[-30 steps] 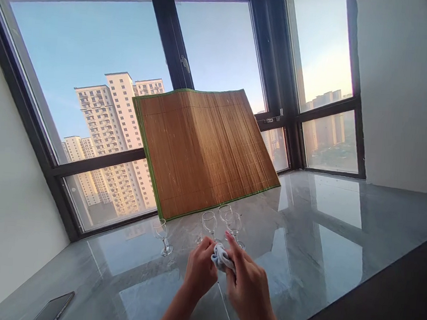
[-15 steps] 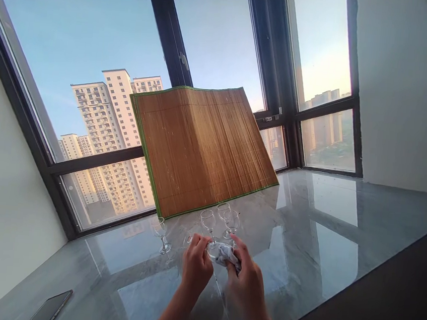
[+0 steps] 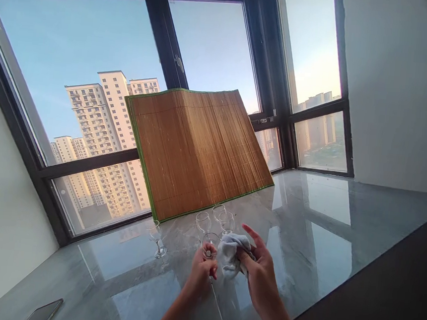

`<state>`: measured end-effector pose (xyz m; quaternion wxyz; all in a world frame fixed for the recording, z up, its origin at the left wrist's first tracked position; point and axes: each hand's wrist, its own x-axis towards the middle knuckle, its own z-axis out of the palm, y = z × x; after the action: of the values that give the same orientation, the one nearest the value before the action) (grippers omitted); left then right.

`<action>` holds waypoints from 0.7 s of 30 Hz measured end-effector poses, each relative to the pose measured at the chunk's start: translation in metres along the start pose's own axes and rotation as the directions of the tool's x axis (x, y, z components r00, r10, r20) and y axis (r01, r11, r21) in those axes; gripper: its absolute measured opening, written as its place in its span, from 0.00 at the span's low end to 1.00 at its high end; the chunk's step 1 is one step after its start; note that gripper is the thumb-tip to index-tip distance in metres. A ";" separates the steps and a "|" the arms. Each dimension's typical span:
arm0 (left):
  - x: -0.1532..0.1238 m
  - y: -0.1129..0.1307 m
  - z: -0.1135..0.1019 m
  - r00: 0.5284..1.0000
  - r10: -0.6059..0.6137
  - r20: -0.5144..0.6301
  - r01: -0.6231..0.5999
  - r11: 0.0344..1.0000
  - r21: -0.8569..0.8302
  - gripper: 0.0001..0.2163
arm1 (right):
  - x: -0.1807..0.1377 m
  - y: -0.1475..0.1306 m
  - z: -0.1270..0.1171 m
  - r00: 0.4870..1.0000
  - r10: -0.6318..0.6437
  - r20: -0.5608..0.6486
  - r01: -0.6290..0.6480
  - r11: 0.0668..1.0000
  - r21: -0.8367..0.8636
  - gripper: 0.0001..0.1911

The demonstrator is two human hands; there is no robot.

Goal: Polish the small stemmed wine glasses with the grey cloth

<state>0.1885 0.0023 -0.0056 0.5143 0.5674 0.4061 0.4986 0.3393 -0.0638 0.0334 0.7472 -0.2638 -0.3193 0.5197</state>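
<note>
1 clear glass (image 3: pixel 210 244) was held in the left hand (image 3: pixel 201 272), a pale cloth (image 3: pixel 232 251) was bunched in the right hand (image 3: pixel 261 269) at the glass's 3 o'clock, 3 stemmed glasses (image 3: pixel 203 223) stood near at 12 o'clock, 1 lone goblet (image 3: pixel 159 250) stood at 9 o'clock, a brown mat (image 3: pixel 202 154) leaned beyond

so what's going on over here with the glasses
A person's left hand is holding a clear glass, while the right hand grips a crumpled pale cloth just beside it. Three other glasses are grouped on the glossy counter just beyond the hands, and a lone stemmed glass stands off to the left. Behind them a brown mat with green edging stands up before the windows, and a phone lies at the near left.
</note>
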 end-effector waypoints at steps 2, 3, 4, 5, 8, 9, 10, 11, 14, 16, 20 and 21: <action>0.004 -0.004 -0.002 0.995 -0.096 -0.010 0.094 0.986 -0.135 0.14 | 0.005 -0.001 -0.005 0.993 -0.070 -0.100 0.063 0.995 -0.071 0.41; 0.006 -0.005 -0.003 0.992 -0.123 -0.008 0.119 0.975 -0.185 0.16 | 0.008 -0.001 -0.007 0.988 -0.092 -0.128 0.079 0.992 -0.098 0.41; 0.007 -0.005 -0.005 0.990 -0.143 0.000 0.139 0.965 -0.222 0.18 | 0.009 -0.001 -0.008 0.984 -0.104 -0.145 0.088 0.989 -0.116 0.41; 0.008 -0.005 -0.005 0.987 -0.159 0.009 0.157 0.956 -0.247 0.21 | 0.011 -0.001 -0.010 0.982 -0.111 -0.153 0.091 0.988 -0.127 0.40; 0.009 -0.002 -0.008 0.975 -0.220 0.015 0.217 0.948 -0.234 0.27 | 0.012 0.003 -0.011 0.981 -0.113 -0.156 0.092 0.986 -0.136 0.38; 0.010 -0.001 -0.010 0.969 -0.247 0.001 0.242 0.948 -0.207 0.28 | 0.012 0.005 -0.012 0.982 -0.115 -0.152 0.094 0.986 -0.139 0.37; 0.010 0.000 -0.013 0.961 -0.276 -0.017 0.269 0.947 -0.174 0.28 | 0.012 0.007 -0.012 0.982 -0.117 -0.149 0.096 0.985 -0.144 0.36; 0.010 0.000 -0.016 0.952 -0.304 -0.039 0.297 0.946 -0.129 0.26 | 0.012 0.008 -0.013 0.982 -0.121 -0.144 0.099 0.983 -0.152 0.35; 0.010 -0.001 -0.029 0.956 -0.262 -0.134 0.280 0.950 0.137 0.14 | 0.011 0.012 -0.015 0.982 -0.143 -0.120 0.118 0.974 -0.191 0.32; 0.011 -0.003 -0.037 0.981 -0.057 -0.187 0.129 0.908 0.399 0.06 | 0.009 0.012 -0.015 0.982 -0.166 -0.091 0.141 0.963 -0.232 0.30; 0.011 -0.006 -0.043 0.966 0.247 -0.079 -0.118 0.691 0.713 0.07 | 0.004 0.011 -0.011 0.972 -0.228 -0.048 0.199 0.919 -0.340 0.29; 0.011 -0.006 -0.041 0.967 0.255 -0.026 -0.155 0.664 0.731 0.07 | 0.003 0.011 -0.010 0.969 -0.245 -0.037 0.216 0.907 -0.360 0.30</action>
<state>0.1500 0.0208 -0.0112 0.1625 0.7331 0.5347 0.3876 0.3410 -0.0582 0.0195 0.7561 -0.3751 -0.4057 0.3507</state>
